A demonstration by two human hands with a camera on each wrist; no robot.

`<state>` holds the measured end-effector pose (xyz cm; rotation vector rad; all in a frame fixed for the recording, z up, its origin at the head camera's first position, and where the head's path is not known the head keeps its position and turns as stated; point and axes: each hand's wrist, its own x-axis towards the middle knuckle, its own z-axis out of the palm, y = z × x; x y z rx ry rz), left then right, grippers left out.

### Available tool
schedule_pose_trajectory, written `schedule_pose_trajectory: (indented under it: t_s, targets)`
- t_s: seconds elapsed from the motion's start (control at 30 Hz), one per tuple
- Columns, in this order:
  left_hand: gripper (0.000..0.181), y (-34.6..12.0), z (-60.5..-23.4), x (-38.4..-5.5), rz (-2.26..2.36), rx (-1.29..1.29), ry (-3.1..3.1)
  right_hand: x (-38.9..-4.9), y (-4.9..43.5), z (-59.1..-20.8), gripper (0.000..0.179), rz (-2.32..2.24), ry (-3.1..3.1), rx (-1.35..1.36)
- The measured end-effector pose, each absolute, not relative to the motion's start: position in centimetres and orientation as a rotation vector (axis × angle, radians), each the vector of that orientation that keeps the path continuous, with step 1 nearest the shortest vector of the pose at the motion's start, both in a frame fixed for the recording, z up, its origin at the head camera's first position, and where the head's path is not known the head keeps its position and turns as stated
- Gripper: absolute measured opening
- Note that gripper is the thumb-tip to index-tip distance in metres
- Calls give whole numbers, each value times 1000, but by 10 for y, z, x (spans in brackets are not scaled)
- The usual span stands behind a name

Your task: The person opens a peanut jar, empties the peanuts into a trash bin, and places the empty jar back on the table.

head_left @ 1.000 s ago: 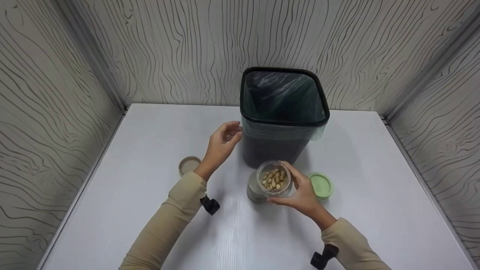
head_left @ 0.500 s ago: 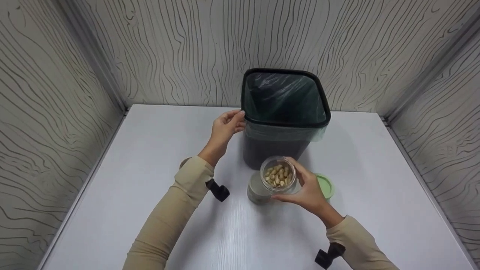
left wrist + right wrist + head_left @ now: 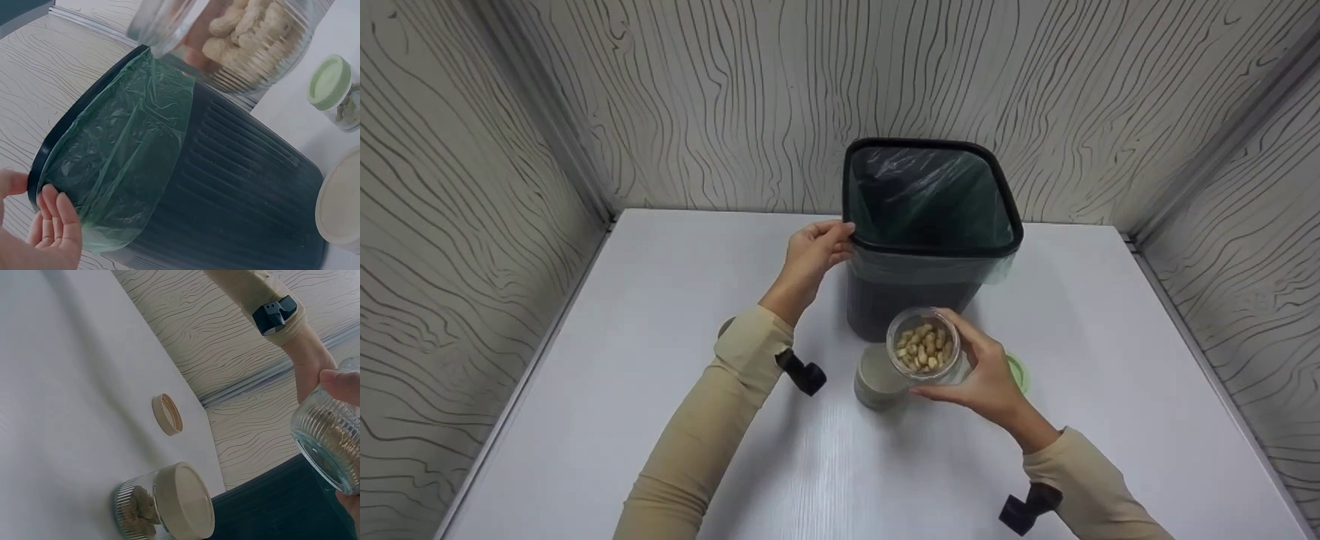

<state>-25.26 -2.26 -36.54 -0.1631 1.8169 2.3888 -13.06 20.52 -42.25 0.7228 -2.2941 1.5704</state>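
Observation:
My left hand [image 3: 810,259] pinches the black rim of a dark trash bin [image 3: 904,296] at its front left corner, thumb on top and fingers beneath. A green plastic liner [image 3: 129,152] is folded over that rim. My right hand [image 3: 988,379] grips a lidless glass jar [image 3: 323,433] round its side, mouth turned up toward the head camera. Peanuts [image 3: 924,351] in their shells fill part of it. The jar is held in front of the bin, and in the head view overlaps a beige-lidded jar [image 3: 879,375] standing on the table.
A green-lidded jar [image 3: 332,84] stands at the right, partly hidden behind my right hand in the head view. One loose beige lid [image 3: 167,414] lies on the white table [image 3: 607,360] at the left, mostly covered by my left sleeve. Wood-patterned panels [image 3: 720,105] enclose the table.
My left hand has moved up to the bin and taken hold of its rim. The right hand has shifted the peanut jar slightly right and toward the bin.

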Motion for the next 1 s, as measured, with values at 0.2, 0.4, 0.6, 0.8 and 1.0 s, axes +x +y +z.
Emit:
schedule_pose_trajectory:
  t_s: [0.2, 0.4, 0.6, 0.8, 1.0]
  targets:
    - [28, -23, -363, -254, 2387, -152, 1751, -132, 205, -414, 95, 1557, -2309, 726]
    - [21, -23, -363, -255, 2392, -177, 1708, -132, 205, -410, 94, 1538, -2331, 717]
    - [23, -23, -363, -255, 2404, -186, 1707, -133, 205, -404, 94, 1515, -2323, 756]
    - [18, -23, -362, -254, 2410, -200, 1699, -132, 206, -390, 93, 1490, -2348, 775]
    - [17, -25, -363, -254, 2416, -199, 1674, -132, 205, -375, 93, 1453, -2392, 757]
